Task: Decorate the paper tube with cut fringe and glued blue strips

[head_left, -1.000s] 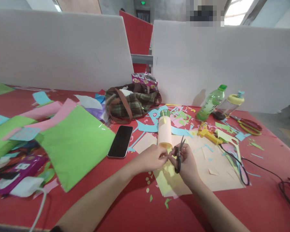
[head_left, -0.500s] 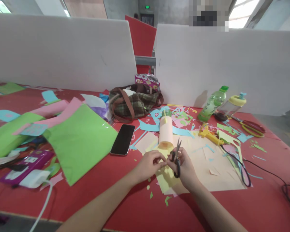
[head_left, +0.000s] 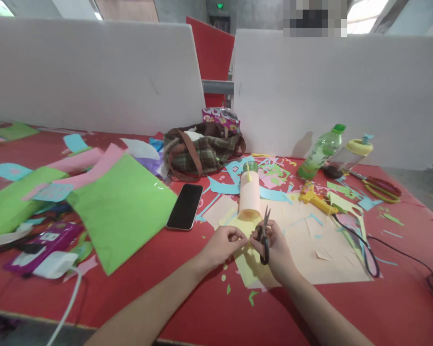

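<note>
One broad, bright-green sheet [head_left: 124,211] is lying at left, beside a black rectangular phone [head_left: 184,206]. Next, the bare left hand [head_left: 222,243] is keeping a narrow, pinching grip; whether something tiny is inside, I cannot tell. Beyond it, a pale-peach paper cylinder [head_left: 250,194] is resting on the red tabletop [head_left: 209,312], apart from both hands. The bare right hand [head_left: 277,247] is holding black-handled metal scissors [head_left: 263,232]. Fingertips that were almost meeting half a second ago are now standing slightly apart; by my judgement, fine fingerwork is going on, not cutting.
</note>
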A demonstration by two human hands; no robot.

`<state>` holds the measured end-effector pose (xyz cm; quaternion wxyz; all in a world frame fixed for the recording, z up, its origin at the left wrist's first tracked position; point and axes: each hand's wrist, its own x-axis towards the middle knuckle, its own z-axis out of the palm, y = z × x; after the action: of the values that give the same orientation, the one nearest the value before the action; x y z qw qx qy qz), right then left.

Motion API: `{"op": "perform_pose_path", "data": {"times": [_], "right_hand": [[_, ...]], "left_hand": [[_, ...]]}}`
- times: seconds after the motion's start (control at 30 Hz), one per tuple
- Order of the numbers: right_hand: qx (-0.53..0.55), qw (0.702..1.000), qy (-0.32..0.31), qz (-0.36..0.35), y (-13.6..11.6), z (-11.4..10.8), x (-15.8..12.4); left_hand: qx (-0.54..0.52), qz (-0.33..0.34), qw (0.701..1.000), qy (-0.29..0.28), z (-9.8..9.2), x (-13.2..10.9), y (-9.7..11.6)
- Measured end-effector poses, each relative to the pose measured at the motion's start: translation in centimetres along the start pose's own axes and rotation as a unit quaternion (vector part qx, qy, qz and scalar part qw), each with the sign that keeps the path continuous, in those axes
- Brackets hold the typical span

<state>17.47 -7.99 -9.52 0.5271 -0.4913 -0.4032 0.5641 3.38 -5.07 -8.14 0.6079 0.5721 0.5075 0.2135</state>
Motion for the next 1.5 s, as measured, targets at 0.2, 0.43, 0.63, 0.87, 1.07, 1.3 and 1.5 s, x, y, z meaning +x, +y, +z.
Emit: {"op": "perform_pose_path", "data": {"times": [0.2, 0.43, 0.63, 0.87, 1.07, 1.3, 1.5], "right_hand": [[0.013, 1.0, 0.0, 0.006, -0.2, 0.1, 0.0], [0.095, 0.994, -0.041, 0.029, -0.2, -0.2, 0.0], [0.124, 0.99, -0.058, 0.037, -0.1, -0.3, 0.0], [0.166, 0.982, -0.065, 0.067, -0.4, -0.2, -0.2], [0.2, 0.972, -0.069, 0.098, -0.3, -0.2, -0.3], [0.209, 0.97, -0.073, 0.104, -0.4, -0.1, -0.4], [0.2, 0.971, -0.069, 0.106, -0.6, -0.1, -0.4]], "left_hand": [[-0.006, 0.022, 1.0, -0.009, 0.0, 0.4, -0.7], [-0.067, 0.034, 0.997, -0.034, 0.3, 0.4, -1.1], [-0.089, 0.027, 0.995, -0.037, 0.3, 0.2, -0.8], [-0.129, 0.021, 0.991, -0.044, 0.4, 0.2, -0.9], [-0.188, 0.022, 0.981, -0.053, 0.4, -0.1, -0.3], [-0.189, 0.027, 0.98, -0.052, 0.4, -0.2, 0.0], [-0.183, 0.032, 0.981, -0.052, 0.4, -0.2, -0.1]]}}
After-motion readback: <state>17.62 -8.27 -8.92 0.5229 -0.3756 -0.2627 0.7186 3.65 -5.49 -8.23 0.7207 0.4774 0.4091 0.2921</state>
